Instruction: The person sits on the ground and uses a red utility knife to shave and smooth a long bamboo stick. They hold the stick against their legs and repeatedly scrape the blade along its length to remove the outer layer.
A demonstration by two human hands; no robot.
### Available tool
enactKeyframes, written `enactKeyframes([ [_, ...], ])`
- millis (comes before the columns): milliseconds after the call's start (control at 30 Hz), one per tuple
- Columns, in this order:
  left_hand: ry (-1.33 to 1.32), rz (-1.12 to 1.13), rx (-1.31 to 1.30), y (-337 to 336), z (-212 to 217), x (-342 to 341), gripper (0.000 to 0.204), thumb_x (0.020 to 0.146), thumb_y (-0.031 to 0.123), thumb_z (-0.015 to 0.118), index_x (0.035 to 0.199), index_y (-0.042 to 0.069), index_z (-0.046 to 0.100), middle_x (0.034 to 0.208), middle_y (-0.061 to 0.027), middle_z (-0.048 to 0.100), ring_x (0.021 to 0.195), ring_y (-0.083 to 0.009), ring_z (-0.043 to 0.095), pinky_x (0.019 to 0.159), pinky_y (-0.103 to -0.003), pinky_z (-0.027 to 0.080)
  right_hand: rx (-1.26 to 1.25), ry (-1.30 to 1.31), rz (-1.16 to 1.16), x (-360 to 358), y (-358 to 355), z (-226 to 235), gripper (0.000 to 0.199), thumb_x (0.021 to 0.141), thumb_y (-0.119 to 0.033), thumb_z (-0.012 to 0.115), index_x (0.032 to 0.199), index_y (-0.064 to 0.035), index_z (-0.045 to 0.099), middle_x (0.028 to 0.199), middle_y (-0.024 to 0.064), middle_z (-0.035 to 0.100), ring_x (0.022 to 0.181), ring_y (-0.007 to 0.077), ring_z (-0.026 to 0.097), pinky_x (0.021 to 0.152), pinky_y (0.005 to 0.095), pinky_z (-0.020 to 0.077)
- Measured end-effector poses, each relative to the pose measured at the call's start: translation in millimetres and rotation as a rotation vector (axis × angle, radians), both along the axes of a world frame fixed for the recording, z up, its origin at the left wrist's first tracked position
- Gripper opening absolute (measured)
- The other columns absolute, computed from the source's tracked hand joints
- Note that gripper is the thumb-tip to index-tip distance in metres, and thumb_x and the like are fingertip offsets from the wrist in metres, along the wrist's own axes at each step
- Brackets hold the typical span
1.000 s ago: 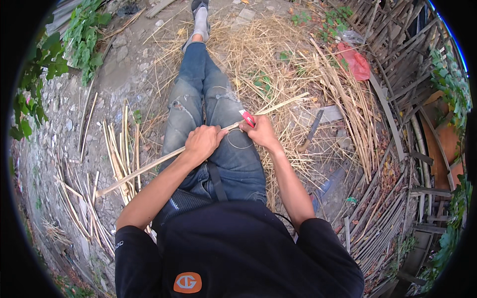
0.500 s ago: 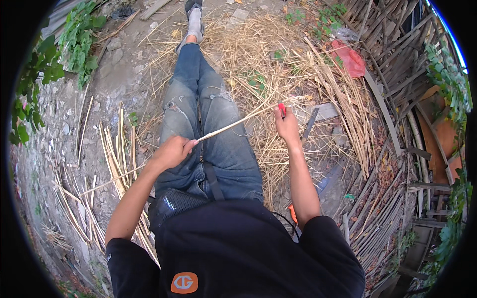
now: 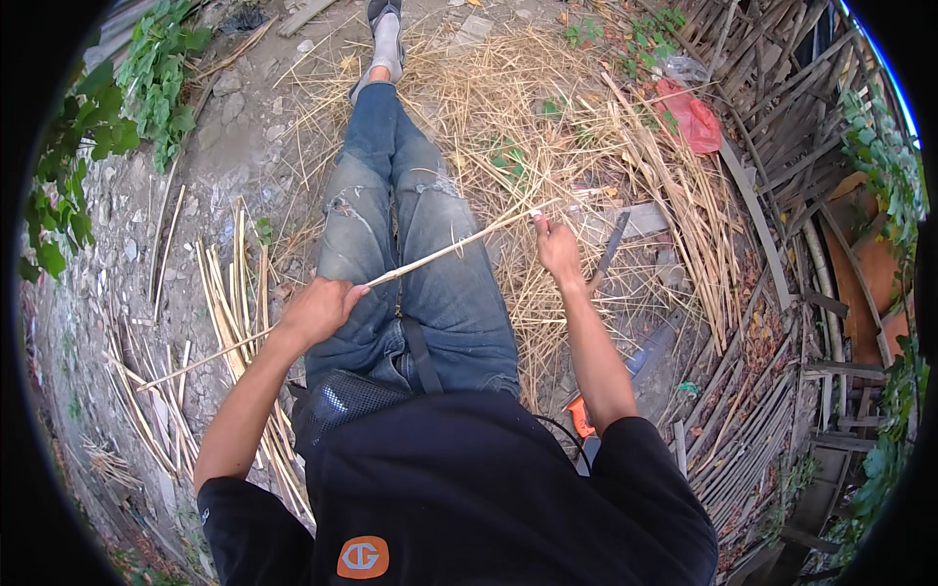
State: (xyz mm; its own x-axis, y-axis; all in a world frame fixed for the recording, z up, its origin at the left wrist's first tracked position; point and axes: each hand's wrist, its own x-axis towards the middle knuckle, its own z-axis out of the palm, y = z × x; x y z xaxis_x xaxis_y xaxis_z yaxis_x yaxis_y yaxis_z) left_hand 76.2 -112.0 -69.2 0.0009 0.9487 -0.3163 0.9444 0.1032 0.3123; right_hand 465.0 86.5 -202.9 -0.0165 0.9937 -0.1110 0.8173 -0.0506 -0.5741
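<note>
A long thin bamboo strip (image 3: 440, 254) runs slantwise over my jeans, from the ground at the left to a tip beyond my right knee. My left hand (image 3: 320, 311) is closed round it above my left thigh, thumb and fingers pinching it, and its tail passes under my wrist. My right hand (image 3: 559, 250) is curled closed to the right of my right leg, its thumb tip at the strip near the far end. The small red tool seen in this hand a moment earlier is hidden by the fingers.
Cut bamboo strips (image 3: 230, 313) lie at my left, and a longer bundle (image 3: 674, 210) at the right. Straw-like shavings (image 3: 489, 88) cover the ground ahead. A dark flat blade-like piece (image 3: 612, 249), an orange-handled tool (image 3: 579, 417) and a red plastic bag (image 3: 689, 117) lie at the right.
My left hand has slid back toward lower left, drawing the strip with it. My right hand has turned and shifted slightly down, so the red tool no longer shows.
</note>
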Motion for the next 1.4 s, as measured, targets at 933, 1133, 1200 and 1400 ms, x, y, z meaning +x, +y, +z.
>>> enactKeyframes([
  [933,-0.165,0.042,0.020,59,-36,83,0.059,0.110,0.040,0.048,0.090,-0.009,0.074,0.090,-0.0346,0.070,0.091,-0.0546,0.068,0.082,-0.061,0.054,-0.139,0.308,0.246,-100,-74,46,0.059,0.107,-0.045,0.052,0.091,0.0086,0.071,0.084,0.0355,0.066,0.086,0.0515,0.067,0.079,0.0510,0.0507],
  [1133,-0.180,0.071,0.002,60,-39,88,0.059,0.110,0.040,0.049,0.089,-0.011,0.073,0.090,-0.0361,0.069,0.093,-0.0554,0.067,0.084,-0.061,0.054,-0.238,0.590,0.230,-91,-67,8,0.057,0.109,-0.045,0.053,0.090,0.0040,0.074,0.067,0.0119,0.067,0.061,0.0222,0.062,0.059,0.0375,0.0468],
  [1200,-0.191,0.078,0.007,60,-45,85,0.060,0.110,0.039,0.049,0.088,-0.011,0.072,0.090,-0.0366,0.069,0.093,-0.0553,0.067,0.084,-0.060,0.054,-0.421,0.652,0.204,-88,-63,15,0.053,0.109,-0.045,0.054,0.090,0.0004,0.075,0.063,0.0019,0.058,0.056,0.0124,0.051,0.051,0.0313,0.0371],
  [1400,-0.219,0.085,-0.003,62,-45,88,0.060,0.110,0.039,0.050,0.087,-0.011,0.072,0.089,-0.0367,0.068,0.093,-0.0549,0.067,0.084,-0.060,0.053,-0.755,0.844,0.109,-82,-55,42,0.051,0.108,-0.051,0.053,0.072,-0.0141,0.051,0.060,-0.0078,0.035,0.048,0.0056,0.028,0.045,0.0270,0.0190],
])
